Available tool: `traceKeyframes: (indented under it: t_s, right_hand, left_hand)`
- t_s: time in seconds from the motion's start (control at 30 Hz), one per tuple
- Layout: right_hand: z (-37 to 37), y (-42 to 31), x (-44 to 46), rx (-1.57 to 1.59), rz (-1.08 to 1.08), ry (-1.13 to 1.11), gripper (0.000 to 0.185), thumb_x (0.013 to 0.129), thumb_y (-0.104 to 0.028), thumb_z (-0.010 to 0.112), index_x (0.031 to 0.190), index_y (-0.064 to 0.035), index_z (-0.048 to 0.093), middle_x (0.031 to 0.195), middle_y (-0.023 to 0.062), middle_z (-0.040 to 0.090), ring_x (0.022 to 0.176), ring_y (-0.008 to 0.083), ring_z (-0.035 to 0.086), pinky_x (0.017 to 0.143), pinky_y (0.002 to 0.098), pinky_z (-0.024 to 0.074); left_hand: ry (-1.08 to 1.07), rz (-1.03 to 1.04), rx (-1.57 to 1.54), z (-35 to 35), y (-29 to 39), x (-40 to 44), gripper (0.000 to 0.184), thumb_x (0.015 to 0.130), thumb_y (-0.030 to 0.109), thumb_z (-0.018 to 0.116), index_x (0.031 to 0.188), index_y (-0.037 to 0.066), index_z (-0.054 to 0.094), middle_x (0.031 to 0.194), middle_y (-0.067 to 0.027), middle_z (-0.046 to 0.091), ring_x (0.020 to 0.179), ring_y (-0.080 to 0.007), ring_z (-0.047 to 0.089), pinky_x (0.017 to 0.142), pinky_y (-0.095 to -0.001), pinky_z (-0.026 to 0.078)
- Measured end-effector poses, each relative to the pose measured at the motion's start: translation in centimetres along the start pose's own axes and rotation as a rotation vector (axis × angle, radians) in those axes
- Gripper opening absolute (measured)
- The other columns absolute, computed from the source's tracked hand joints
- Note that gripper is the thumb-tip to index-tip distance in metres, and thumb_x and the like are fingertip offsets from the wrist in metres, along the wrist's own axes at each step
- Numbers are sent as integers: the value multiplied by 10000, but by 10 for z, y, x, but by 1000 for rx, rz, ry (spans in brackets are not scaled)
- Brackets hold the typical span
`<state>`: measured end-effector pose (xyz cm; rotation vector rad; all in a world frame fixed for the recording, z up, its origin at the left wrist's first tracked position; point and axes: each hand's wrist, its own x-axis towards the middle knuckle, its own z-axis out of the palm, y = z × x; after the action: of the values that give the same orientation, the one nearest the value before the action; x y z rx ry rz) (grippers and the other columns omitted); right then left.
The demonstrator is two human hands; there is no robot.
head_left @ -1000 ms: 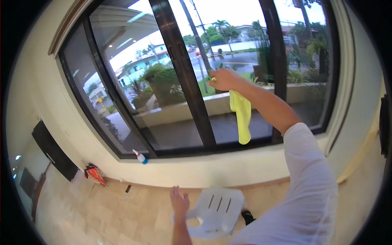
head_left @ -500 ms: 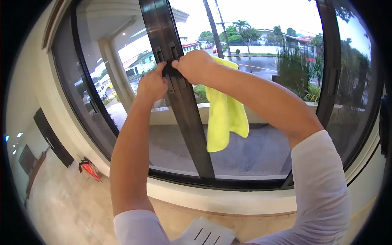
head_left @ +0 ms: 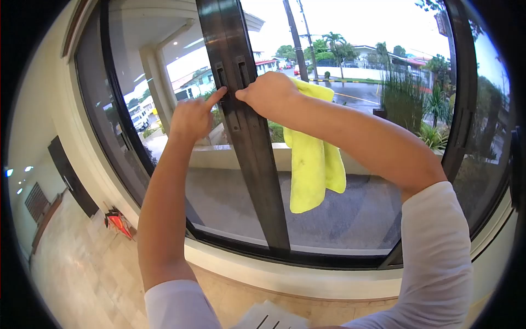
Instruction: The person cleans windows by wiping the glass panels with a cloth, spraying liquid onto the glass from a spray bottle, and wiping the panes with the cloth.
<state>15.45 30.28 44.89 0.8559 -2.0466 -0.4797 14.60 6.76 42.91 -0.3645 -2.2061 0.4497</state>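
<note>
My left hand (head_left: 192, 119) is at the dark metal meeting frames (head_left: 233, 104) of a sliding window. One finger stretches out to the left frame just below its recessed pull (head_left: 221, 74); the other fingers are curled, and no object shows in that hand. My right hand (head_left: 271, 94) is closed on a yellow cloth (head_left: 308, 170), its thumb beside the right-hand recessed pull (head_left: 243, 71). Most of its fingers are out of sight behind the hand. The cloth hangs in folds in front of the right glass pane, below my forearm.
The window sill (head_left: 307, 276) runs below the glass. A red and black folded umbrella (head_left: 119, 223) leans by the wall at lower left, near a dark door (head_left: 73, 176). A white slotted object (head_left: 268, 318) is at the bottom. Outside are plants, a road and a low wall.
My left finger has drawn back from between the frames to the left frame's edge. My right hand still holds the cloth. The whole view has shifted slightly, moving the window right and down.
</note>
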Motion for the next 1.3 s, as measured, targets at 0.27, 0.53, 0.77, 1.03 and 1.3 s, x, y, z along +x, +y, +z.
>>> traceKeyframes:
  t_s: [0.27, 0.53, 0.77, 1.03, 1.3]
  right_hand:
    - [-13, 18, -40, -44, 95, -40, 151, 913, -92, 548, 1043, -113, 622, 838, 88, 712, 824, 294, 727, 667, 450, 576]
    - [-40, 65, -124, -127, 236, -101, 117, 856, -105, 596, 966, -74, 624, 827, 134, 697, 801, 356, 711, 669, 489, 568]
    - [-63, 75, -173, -235, 426, -103, 155, 833, -136, 611, 864, 4, 668, 867, 208, 685, 849, 383, 694, 752, 479, 569]
    - [-49, 94, -208, -293, 831, -232, 300, 954, -212, 499, 1048, 13, 675, 1040, 243, 695, 991, 401, 683, 868, 505, 543]
    - [58, -147, -285, 827, 774, -488, 393, 895, -280, 715, 1203, -39, 675, 1101, 215, 702, 1012, 387, 683, 882, 453, 524]
  left_hand:
    - [-170, -140, 234, 2, -18, -10, 709, 970, 99, 443, 1572, 414, 241, 981, -126, 719, 954, -292, 707, 947, -529, 462]
    - [-312, -384, 173, 27, -71, -28, 673, 918, 162, 523, 1561, 230, 336, 995, -192, 729, 951, -355, 710, 912, -498, 513]
    - [-307, -692, -441, 91, -120, -51, 796, 924, 213, 539, 1615, 186, 145, 978, -223, 725, 792, -297, 715, 767, -406, 557]
    - [-172, -830, -912, 121, -165, -70, 793, 925, 239, 603, 1608, 169, 205, 841, -91, 711, 545, -179, 615, 538, -324, 509]
    - [-635, -845, -729, 341, -147, -411, 474, 943, 371, 609, 1315, 77, 608, 1175, -187, 695, 1110, -315, 661, 951, -416, 491]
